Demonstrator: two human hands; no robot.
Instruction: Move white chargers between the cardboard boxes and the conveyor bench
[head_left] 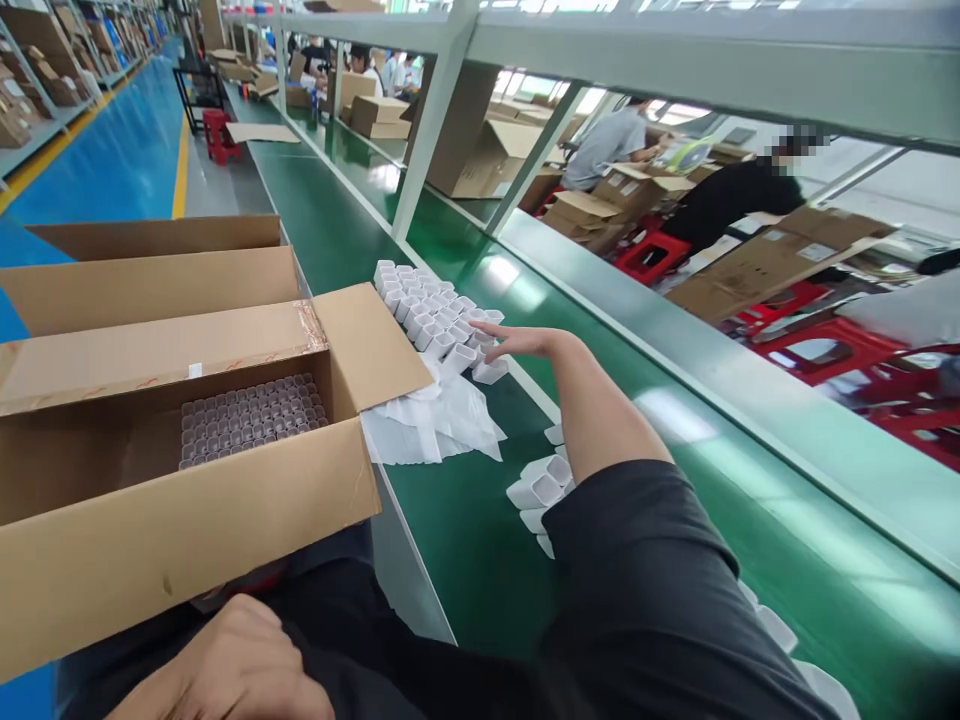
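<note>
My right hand (517, 342) reaches out over the green conveyor belt (465, 540), fingers stretched flat, at the near end of a cluster of small white plastic shells (427, 305). It holds nothing. More white shells (541, 490) lie beside my forearm. My left hand (240, 665) rests low at the bottom edge, fingers curled into a loose fist, below an open cardboard box (187, 540) that holds rows of clear shells (251, 418).
Crumpled white plastic wrap (442, 425) lies between the box and the shells. Grey frame posts (431, 130) stand along the belt. Across the line, people sit among cardboard boxes (772, 262) and red stools (651, 255). A blue floor aisle (112, 160) runs at left.
</note>
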